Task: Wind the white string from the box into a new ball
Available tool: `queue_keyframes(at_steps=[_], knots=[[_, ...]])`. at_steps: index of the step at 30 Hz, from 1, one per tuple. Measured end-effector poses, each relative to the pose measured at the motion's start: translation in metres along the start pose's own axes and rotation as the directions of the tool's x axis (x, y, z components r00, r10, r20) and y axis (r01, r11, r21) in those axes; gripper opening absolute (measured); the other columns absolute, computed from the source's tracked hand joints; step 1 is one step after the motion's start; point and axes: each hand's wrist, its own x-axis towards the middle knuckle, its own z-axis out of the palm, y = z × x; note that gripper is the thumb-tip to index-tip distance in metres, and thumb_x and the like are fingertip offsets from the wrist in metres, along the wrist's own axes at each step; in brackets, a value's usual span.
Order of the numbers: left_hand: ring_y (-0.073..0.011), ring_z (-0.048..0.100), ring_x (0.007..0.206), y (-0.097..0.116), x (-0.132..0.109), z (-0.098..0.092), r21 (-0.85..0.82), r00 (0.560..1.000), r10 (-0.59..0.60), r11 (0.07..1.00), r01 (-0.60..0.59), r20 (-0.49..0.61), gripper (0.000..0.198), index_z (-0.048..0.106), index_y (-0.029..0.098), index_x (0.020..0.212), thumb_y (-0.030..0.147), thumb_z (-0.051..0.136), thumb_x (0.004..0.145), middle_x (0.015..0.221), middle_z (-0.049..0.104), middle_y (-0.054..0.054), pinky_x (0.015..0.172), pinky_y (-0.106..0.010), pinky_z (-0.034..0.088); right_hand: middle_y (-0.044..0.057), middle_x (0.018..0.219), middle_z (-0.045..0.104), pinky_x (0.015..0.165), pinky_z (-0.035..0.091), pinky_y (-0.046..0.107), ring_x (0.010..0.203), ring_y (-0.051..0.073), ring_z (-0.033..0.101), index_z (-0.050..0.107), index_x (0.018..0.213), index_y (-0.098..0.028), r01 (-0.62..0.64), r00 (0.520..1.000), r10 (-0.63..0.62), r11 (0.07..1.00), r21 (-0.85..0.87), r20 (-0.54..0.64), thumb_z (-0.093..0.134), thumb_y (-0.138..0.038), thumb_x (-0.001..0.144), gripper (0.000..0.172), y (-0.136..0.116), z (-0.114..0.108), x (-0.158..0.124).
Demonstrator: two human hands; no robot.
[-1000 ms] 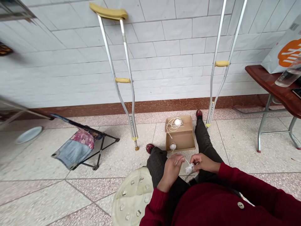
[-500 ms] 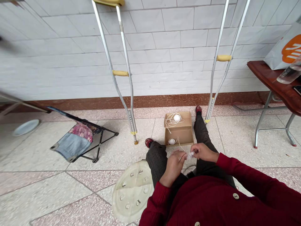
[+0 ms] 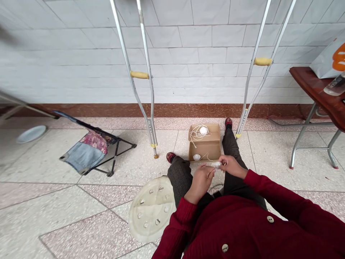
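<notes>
Above my lap, my left hand [image 3: 201, 181] and my right hand [image 3: 233, 166] are close together, fingers closed. Between their fingertips is a small white stringy piece [image 3: 216, 165], pinched from both sides; its exact kind is too small to make out. A thin pale cord [image 3: 208, 158] runs from the hands down toward an open cardboard box [image 3: 207, 153] on the floor between my feet. A white ball of cord [image 3: 203, 130] with loose loops lies on the box's raised lid, and a smaller white ball [image 3: 197, 157] sits in its near-left corner.
Two metal crutches, left [image 3: 149, 90] and right [image 3: 252, 82], lean against the tiled wall. A folding stool [image 3: 88, 154] stands at left, with a white plate [image 3: 31, 134] beyond. A round translucent disc [image 3: 148, 216] lies beside my leg. A brown table [image 3: 315, 86] holds a bag and bottle.
The view has shifted slightly. Both hands stay together on the white piece, which shows more clearly between the fingers and has tilted a little.
</notes>
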Motion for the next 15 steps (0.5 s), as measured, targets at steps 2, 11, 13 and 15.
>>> queue_keyframes(at_steps=[2,11,13,15], knots=[[-0.014,0.059,0.071,-0.007,0.001,-0.012,0.036,0.999,0.011,0.999,-0.01,-0.038,0.031,0.06,0.018,0.067,0.023,0.046,0.094,0.069,0.065,0.001,0.105,-0.038,0.036,-0.004,0.056,0.059,0.045,0.043,0.022,0.046,0.01,0.051,0.06,0.074,-0.017,-0.065,0.979,0.048,0.995,0.076,0.2,0.079,-0.035,0.065,0.028,0.004,0.009,-0.015],[-0.0166,0.06,0.071,-0.002,0.002,0.012,-0.067,0.993,-0.072,0.995,0.079,0.097,0.039,0.062,0.018,0.061,0.03,0.045,0.094,0.063,0.063,-0.002,0.077,-0.028,0.047,-0.002,0.061,0.063,0.049,0.043,0.021,0.052,0.01,0.055,0.062,0.076,-0.016,-0.006,0.994,0.041,0.948,0.319,-0.106,0.08,-0.032,0.064,0.027,-0.025,-0.008,0.007],[-0.0164,0.06,0.071,0.001,0.001,0.013,-0.037,0.993,-0.048,0.998,0.052,0.109,0.038,0.062,0.019,0.062,0.029,0.045,0.094,0.062,0.062,-0.001,0.086,-0.031,0.046,-0.004,0.055,0.059,0.045,0.039,0.02,0.046,0.008,0.05,0.06,0.07,-0.017,-0.008,0.991,0.029,0.988,0.157,-0.129,0.079,-0.029,0.062,0.024,-0.012,-0.008,0.011],[-0.0159,0.06,0.07,-0.002,0.002,0.007,-0.003,0.997,-0.02,1.0,0.02,0.077,0.035,0.064,0.019,0.065,0.026,0.045,0.094,0.065,0.064,0.0,0.097,-0.035,0.042,-0.006,0.051,0.054,0.043,0.034,0.019,0.043,0.007,0.047,0.059,0.066,-0.017,-0.022,1.0,0.022,1.0,0.003,-0.001,0.079,-0.023,0.06,0.022,0.0,-0.002,0.003]])
